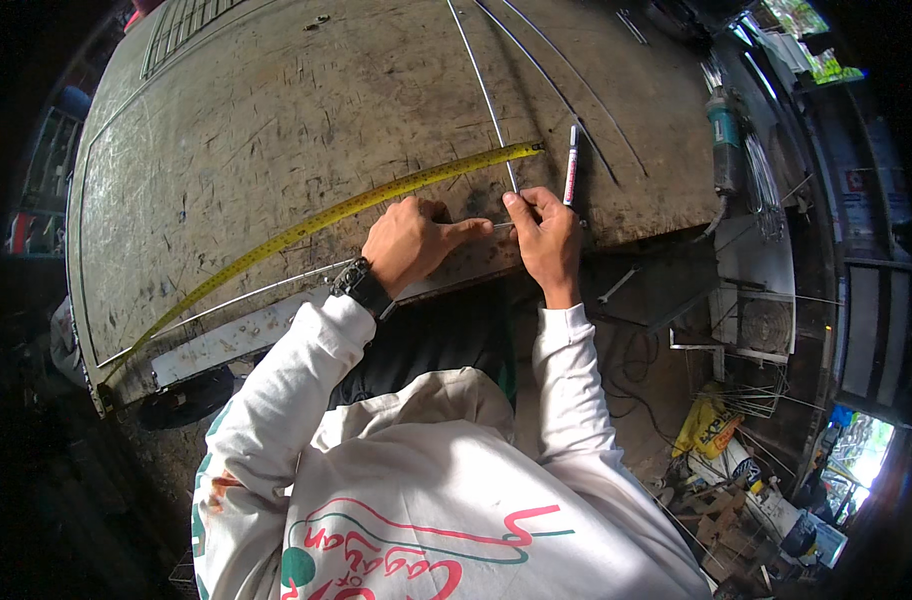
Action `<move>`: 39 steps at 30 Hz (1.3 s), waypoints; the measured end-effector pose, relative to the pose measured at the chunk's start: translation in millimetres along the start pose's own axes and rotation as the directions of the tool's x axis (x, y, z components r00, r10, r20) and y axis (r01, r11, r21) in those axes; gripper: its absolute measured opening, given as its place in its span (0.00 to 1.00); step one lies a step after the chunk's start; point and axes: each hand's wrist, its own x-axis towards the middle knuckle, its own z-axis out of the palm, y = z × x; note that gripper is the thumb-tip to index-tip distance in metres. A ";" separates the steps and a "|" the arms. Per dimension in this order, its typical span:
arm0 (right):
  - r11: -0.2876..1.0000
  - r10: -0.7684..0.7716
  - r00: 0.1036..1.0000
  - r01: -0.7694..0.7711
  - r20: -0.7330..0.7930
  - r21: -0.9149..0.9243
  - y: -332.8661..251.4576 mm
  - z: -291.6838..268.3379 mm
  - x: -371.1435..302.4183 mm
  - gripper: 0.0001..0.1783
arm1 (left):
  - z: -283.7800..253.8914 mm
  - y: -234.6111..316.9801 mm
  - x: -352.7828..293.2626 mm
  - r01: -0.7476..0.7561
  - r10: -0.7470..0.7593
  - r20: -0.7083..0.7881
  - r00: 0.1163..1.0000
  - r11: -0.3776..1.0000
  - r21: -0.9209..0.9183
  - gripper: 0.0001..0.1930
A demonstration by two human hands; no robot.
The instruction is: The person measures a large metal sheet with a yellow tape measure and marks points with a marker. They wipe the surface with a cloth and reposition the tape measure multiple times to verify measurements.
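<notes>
Close to me, both hands sit over the near edge of the desk (276, 150). My left grip (408, 245) is closed over a thin metal rod (316, 273), its thumb stretched along the metal, the fingers mostly hidden under my hand. My right grip (548, 238) is pinched almost fully shut, thumb against forefinger, on the lower end of a long silvery length (487, 90). I cannot tell whether the two lengths are one bent piece or two meeting there. If my right pinch slackened, I judge that the long length could swing and nudge the yellow tape measure (376, 193), which it crosses; an uneven push from my left thumb might skew the corner. A bump from my knuckles could shift the marker (572, 165) just beside my right hand. The near rod's long axis follows the desk's front edge, pointing toward the left corner; the other length points away from me, its far end leaning left. Farther out, more thin rods (551, 78) lie to its right, and a metal grille (181, 35) rests at the far left.
</notes>
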 end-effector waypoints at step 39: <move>0.989 0.030 0.997 -0.019 -0.066 0.149 4.1 1.1 -2.9 0.15 | -40.6 -11.6 -7.6 0.062 0.030 0.277 0.960 0.946 -0.319 0.22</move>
